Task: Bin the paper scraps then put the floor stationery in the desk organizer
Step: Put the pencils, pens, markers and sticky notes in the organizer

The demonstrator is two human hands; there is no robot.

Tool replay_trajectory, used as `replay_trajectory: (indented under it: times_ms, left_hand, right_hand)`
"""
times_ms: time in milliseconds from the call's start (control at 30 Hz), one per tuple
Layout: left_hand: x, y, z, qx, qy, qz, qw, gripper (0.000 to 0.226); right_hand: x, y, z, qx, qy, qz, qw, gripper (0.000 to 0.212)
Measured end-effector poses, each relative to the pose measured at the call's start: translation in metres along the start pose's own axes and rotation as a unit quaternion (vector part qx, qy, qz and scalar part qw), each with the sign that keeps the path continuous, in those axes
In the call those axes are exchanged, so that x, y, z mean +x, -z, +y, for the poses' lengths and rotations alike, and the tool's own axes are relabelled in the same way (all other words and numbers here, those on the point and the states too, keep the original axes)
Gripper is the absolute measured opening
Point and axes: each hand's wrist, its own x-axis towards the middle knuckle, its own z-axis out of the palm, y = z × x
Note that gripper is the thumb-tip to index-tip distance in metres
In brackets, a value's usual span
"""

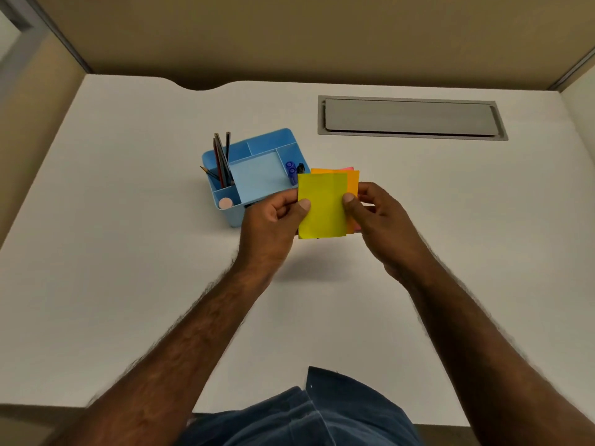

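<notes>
both hands pinching the sticky notes [322, 206] above the desk [128, 252], just right of the blue organizer [257, 175]: left hand [273, 220] at the left edge, right hand [376, 217] at the right. best squared into one stack first, then lowered flat into the wide middle compartment, clear of the pencils [222, 162] and markers [291, 172].

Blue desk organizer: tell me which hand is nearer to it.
Left. The left hand overlaps the blue desk organizer's near right corner; the right hand is farther right, beyond the sticky notes both hands pinch.
</notes>
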Motion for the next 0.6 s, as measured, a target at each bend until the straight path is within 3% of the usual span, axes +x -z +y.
replay_trajectory:
  times_ms: [133,333,600]
  left_hand:
    - [0.015,0.012,0.016,0.045,-0.070,0.041,0.996,0.035]
    - [0.056,0.034,0.045,0.117,-0.171,0.055,0.977,0.031]
    - [0.123,0.068,0.079,0.221,-0.235,0.045,0.946,0.025]
  right_hand:
    - [0.009,-0.013,-0.024,-0.010,0.043,-0.004,0.999,0.044]
    - [0.049,-0.026,-0.057,-0.062,0.131,0.031,0.989,0.040]
    - [0.114,-0.048,-0.087,-0.092,0.165,0.076,0.979,0.022]
